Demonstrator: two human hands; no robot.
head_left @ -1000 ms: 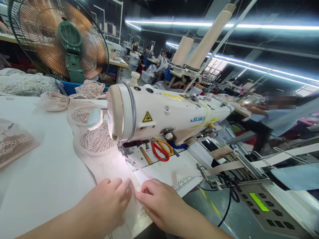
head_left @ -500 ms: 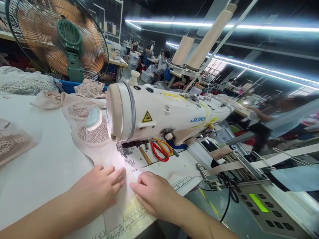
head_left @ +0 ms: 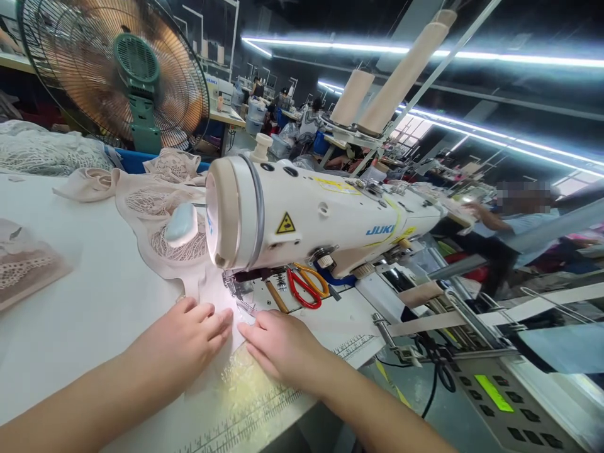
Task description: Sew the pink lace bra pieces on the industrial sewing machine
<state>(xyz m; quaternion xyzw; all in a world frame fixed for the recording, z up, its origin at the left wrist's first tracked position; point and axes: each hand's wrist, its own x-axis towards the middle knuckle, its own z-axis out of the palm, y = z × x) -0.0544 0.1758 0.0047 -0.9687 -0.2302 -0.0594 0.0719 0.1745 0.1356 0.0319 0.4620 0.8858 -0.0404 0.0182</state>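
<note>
From where I'm standing, the pale lace-panelled garment (head_left: pixel 146 220) lies on the white bench (head_left: pixel 85 327), running towards the lit foot (head_left: pixel 231 286) of the sewing machine (head_left: pixel 292 214). The left hand (head_left: pixel 189 333) rests on the cloth with its fingers bent and narrowly spaced; the right hand (head_left: pixel 278 346) is just beside it, thumb and forefinger drawn close at the cloth's edge. I can't tell whether either grip has a fold pinched in it.

What worries me is how near those fingertips are to the foot: if the machine ran while they crept forward, a finger could be caught. Uneven pulling between the hands could pucker or skew the soft cloth, and a layer hidden under the fingers could slip out of line. The loose lace might also snag on the metal parts round the foot.

Counting up: two hands at work, one machine in front of them, two lace panels plainly seen on the garment, two large thread cones (head_left: pixel 353 97) above, one fan (head_left: pixel 136 60) and one green display (head_left: pixel 493 393). Behind the foot are one red handle loop (head_left: pixel 293 290) and one orange handle loop (head_left: pixel 325 286), probably one pair of scissors, though their blades are hard to make out.
</note>
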